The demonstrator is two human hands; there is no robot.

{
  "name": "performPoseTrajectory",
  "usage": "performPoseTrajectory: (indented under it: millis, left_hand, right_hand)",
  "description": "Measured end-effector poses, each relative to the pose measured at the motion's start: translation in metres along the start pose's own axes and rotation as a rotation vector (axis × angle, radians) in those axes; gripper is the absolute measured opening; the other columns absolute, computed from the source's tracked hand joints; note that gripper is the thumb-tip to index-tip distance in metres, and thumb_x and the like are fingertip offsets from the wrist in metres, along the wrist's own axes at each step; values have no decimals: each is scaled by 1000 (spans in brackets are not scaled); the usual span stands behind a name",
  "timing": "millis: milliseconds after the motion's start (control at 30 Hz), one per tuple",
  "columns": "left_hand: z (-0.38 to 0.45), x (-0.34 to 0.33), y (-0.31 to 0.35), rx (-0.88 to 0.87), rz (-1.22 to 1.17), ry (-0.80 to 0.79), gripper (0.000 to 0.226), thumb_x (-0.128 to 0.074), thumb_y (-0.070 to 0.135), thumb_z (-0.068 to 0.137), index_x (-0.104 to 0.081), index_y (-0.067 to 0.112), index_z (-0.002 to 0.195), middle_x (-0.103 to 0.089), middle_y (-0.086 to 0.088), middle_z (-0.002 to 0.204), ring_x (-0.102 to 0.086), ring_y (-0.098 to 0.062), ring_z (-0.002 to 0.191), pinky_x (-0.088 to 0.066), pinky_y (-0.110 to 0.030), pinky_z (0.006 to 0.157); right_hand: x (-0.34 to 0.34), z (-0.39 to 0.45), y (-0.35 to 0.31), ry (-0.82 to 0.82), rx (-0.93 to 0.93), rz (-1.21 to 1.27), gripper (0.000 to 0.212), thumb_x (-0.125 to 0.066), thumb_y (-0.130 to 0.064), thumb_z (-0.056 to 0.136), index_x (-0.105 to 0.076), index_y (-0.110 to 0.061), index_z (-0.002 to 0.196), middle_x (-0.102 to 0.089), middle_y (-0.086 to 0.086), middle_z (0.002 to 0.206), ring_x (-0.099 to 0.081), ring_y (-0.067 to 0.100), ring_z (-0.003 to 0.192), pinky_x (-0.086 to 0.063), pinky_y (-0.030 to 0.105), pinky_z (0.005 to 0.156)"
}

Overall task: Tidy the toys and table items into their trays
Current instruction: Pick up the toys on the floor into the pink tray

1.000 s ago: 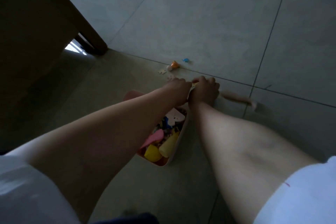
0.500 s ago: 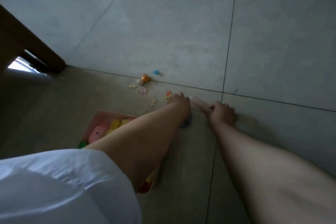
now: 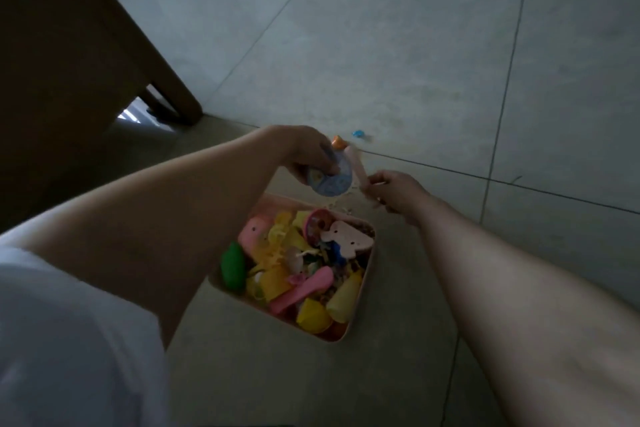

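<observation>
Left hand [image 3: 308, 154] grips a blue disc toy [image 3: 330, 180] above the pink tray [image 3: 367, 291]; right hand [image 3: 394, 192], beyond the tray, pinches a pink stick [image 3: 356, 165].

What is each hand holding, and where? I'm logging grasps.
Left hand grips a blue round toy by its upper edge; right hand grips a pale pink stick at its lower end.

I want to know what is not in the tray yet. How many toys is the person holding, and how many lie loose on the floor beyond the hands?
Held in the left hand: 1, a blue round toy
Held in the right hand: 1, a pale pink stick
Loose on the floor: 2, an orange toy and a small blue piece
Total: 4
</observation>
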State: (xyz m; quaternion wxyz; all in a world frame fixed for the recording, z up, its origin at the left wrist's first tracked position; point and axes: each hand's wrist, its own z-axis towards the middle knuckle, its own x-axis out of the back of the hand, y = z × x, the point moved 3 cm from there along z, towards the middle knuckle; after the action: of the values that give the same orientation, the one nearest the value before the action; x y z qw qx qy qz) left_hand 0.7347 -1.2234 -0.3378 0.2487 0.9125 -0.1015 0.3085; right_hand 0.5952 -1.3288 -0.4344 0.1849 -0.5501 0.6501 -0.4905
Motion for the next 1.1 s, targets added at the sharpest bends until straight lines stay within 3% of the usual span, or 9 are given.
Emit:
performPoseTrajectory:
  millis: [133,233,333,400,500,567,667,833,1100]
  left_hand:
    - [-22,10,-57,211,117,-205,32,-61,10,93,-53,14,124,-48,-13,132,-56,-32,108,-53,-41,79]
    - [-31,7,-84,320,244,-310,38,-54,5,95,-50,17,131,-43,-16,142,-51,-37,122,-48,-48,92]
    - [-34,7,-94,358,390,-349,44,-49,4,97,-46,18,139,-43,-13,145,-47,-34,129,-46,-43,97]
    - [-29,11,-90,321,567,-268,42,-51,9,98,-48,15,139,-49,-9,141,-50,-29,127,-47,-33,89]
    - [-16,18,-74,202,778,-46,38,-57,19,95,-56,8,132,-59,-11,130,-60,-25,110,-49,-30,79]
    - [-6,16,-61,108,802,46,38,-57,18,95,-57,7,132,-58,-13,131,-59,-25,106,-49,-32,82]
    - [10,4,-47,-21,796,89,43,-55,23,97,-51,14,138,-48,-10,142,-48,-26,127,-40,-32,99]
    - [39,-22,-41,-46,740,104,51,-57,29,95,-44,15,143,-42,-8,146,-41,-25,133,-36,-34,107]
    - [78,-57,-42,62,711,77,60,-69,35,85,-50,5,133,-56,-11,126,-57,-26,113,-49,-34,94]
  right_hand:
    - [-29,-4,-36,-338,-116,-109,12,-67,-19,87,-65,-22,98,-64,2,87,-53,13,72,-40,23,56]
    - [-51,-11,-56,-486,-151,-173,14,-63,-17,91,-64,-18,105,-64,3,92,-57,13,75,-46,21,58]
    - [-75,-15,-64,-602,-182,-279,30,-65,-18,89,-65,-7,116,-68,10,111,-65,22,91,-53,30,83]
    - [-84,-11,-67,-555,-161,-411,33,-68,-25,86,-69,-5,111,-70,13,113,-68,28,100,-54,40,93]
    - [-79,10,-68,-276,-106,-572,44,-57,-35,93,-59,-9,129,-67,10,120,-63,21,97,-50,35,90]
    - [-67,26,-57,-51,-113,-520,40,-54,-31,94,-59,-12,129,-66,8,122,-62,22,102,-47,33,89]
    - [-44,34,-25,171,-72,-359,22,-53,-21,92,-70,-16,105,-67,8,116,-60,26,111,-49,35,91]
    - [-39,34,18,33,-25,-304,26,-64,-9,85,-67,-23,106,-61,4,123,-59,22,112,-48,34,96]
    - [-55,44,13,-73,183,-648,27,-65,-26,83,-62,-35,108,-56,0,115,-59,20,99,-52,38,87]
